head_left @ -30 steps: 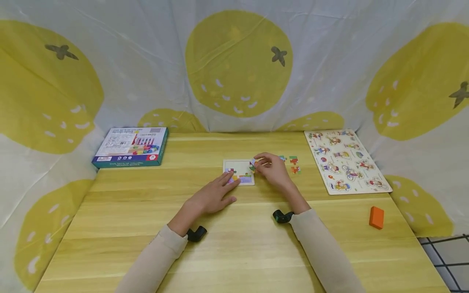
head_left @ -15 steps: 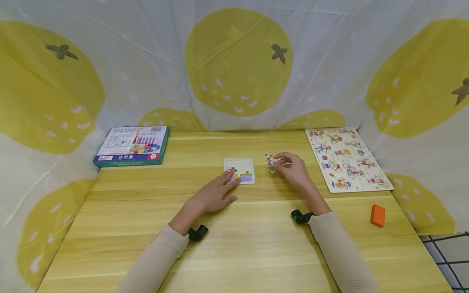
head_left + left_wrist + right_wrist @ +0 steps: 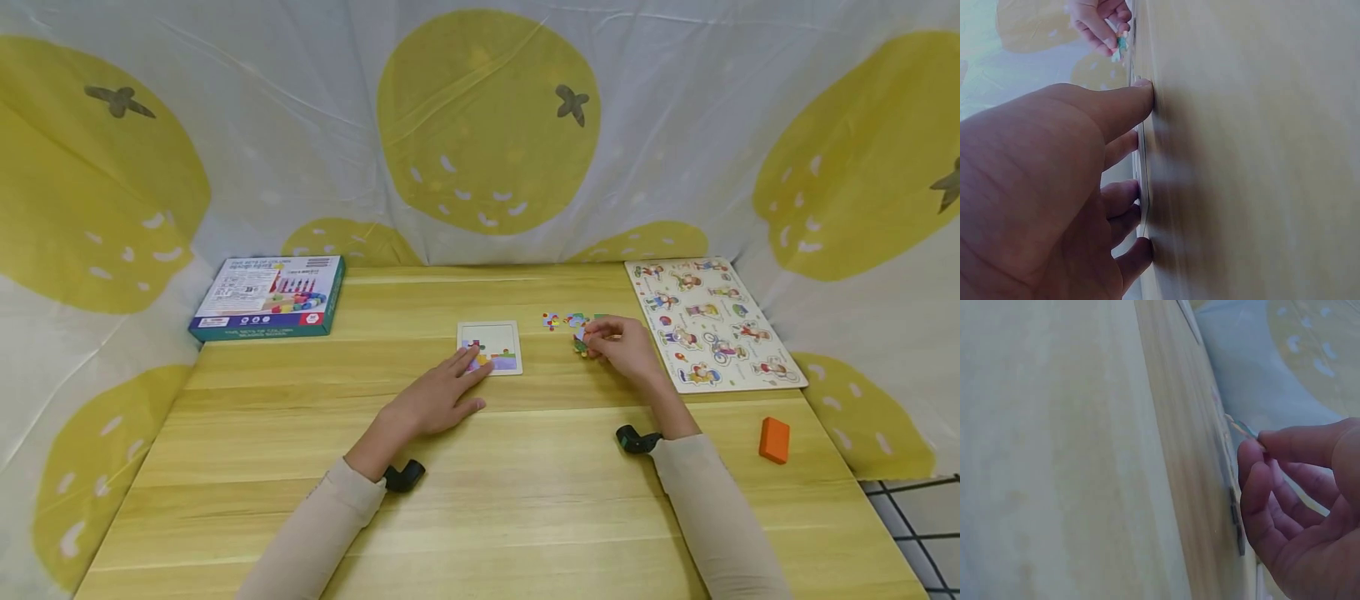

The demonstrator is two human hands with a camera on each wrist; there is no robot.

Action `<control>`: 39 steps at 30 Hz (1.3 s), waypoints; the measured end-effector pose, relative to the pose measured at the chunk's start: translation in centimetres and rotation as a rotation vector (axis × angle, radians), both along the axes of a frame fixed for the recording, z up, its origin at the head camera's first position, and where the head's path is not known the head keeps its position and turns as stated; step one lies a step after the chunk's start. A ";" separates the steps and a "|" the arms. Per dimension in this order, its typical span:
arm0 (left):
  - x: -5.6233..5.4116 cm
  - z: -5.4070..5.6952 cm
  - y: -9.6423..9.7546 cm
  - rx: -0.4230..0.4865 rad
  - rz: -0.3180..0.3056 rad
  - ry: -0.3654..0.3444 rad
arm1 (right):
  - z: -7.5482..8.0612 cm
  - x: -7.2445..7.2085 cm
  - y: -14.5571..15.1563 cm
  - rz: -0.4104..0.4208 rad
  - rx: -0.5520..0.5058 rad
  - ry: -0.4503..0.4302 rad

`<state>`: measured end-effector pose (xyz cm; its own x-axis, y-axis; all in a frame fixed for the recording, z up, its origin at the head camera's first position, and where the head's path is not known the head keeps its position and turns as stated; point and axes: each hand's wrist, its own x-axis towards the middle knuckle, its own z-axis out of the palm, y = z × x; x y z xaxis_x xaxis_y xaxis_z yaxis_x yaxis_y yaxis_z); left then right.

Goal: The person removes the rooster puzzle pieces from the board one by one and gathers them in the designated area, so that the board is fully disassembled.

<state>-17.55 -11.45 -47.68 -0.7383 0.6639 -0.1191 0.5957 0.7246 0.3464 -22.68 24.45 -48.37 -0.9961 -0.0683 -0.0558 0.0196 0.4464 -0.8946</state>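
Observation:
My left hand [image 3: 435, 400] lies with fingers spread over the lower left of a small square puzzle tray [image 3: 487, 327]. Joined pieces fill the tray's bottom part, and its upper part shows a pale bare base. In the left wrist view the fingertips and thumb of that hand [image 3: 1041, 175] rest at the tray's edge and on the table. To the right, my right hand [image 3: 626, 346] pinches a jigsaw piece [image 3: 580, 342] between thumb and fingers, lifted at a tilt in the right wrist view. Loose jigsaw pieces [image 3: 551, 321] lie just behind it, some partly hidden by the hand.
At the back left of the wooden table [image 3: 510, 500] lies a flat toy box [image 3: 270, 298]. A wooden picture board [image 3: 712, 325] with printed figures lies at the right, close beyond my right hand. An orange block [image 3: 774, 440] sits near the right edge. A lemon-print cloth [image 3: 487, 125] hangs behind.
My right hand has moved right, away from the tray, carrying the jigsaw piece toward the loose pieces. One loose piece now shows left of the others. The left hand has stayed on the tray.

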 end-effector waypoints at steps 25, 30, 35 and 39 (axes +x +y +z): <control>-0.1 -0.1 -0.1 0.021 -0.005 0.004 | 0.0 -0.5 -0.9 -0.018 0.361 0.101; -0.1 -0.3 -0.1 0.019 -0.003 0.002 | 0.1 -0.5 -1.0 -0.020 0.375 0.107; -0.1 -0.1 0.0 0.029 -0.002 0.011 | 0.2 -0.4 -0.9 -0.026 0.357 0.099; 0.0 0.0 0.0 0.036 0.001 0.022 | 0.4 -0.3 -0.8 -0.033 0.336 0.108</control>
